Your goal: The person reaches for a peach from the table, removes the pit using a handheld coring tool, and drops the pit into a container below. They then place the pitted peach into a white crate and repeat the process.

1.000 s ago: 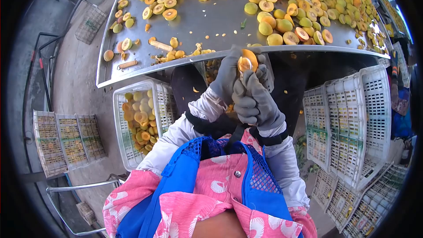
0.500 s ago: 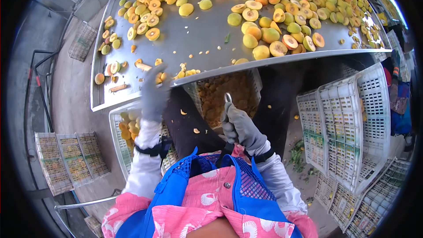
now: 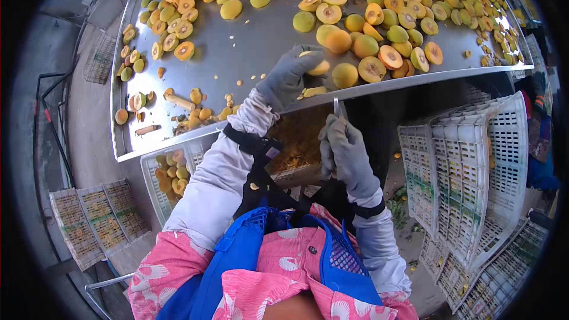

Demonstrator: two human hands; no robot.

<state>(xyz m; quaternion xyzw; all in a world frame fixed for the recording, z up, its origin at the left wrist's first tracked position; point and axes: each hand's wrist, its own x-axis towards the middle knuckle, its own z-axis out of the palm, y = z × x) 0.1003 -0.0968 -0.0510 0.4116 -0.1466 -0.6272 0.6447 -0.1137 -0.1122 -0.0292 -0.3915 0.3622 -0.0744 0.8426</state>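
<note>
My left hand [image 3: 287,77], in a grey glove, reaches over the front of the metal table and has its fingers closed around a yellow peach half [image 3: 320,67]. My right hand [image 3: 347,151], also gloved, is in front of the table edge, wrapped round a small metal tool [image 3: 336,106] whose thin tip points up; its handle is hidden in the fist. Just right of my left hand lie whole-looking and halved peaches [image 3: 372,69], some cut side up with the stone showing. A flat yellow scrap [image 3: 314,91] rests near the table edge below my left hand.
The metal table [image 3: 237,53] carries a large heap of peaches at the back. Below its edge, a crate [image 3: 148,172] holds peach pieces at left, and brown scraps [image 3: 296,148] lie underneath. White crates [image 3: 462,166] are stacked at right; another crate [image 3: 98,219] stands at left.
My left hand has moved from the table's left front edge rightward to the peaches and now grips a half. My right hand has risen slightly to the right, still holding the tool.
</note>
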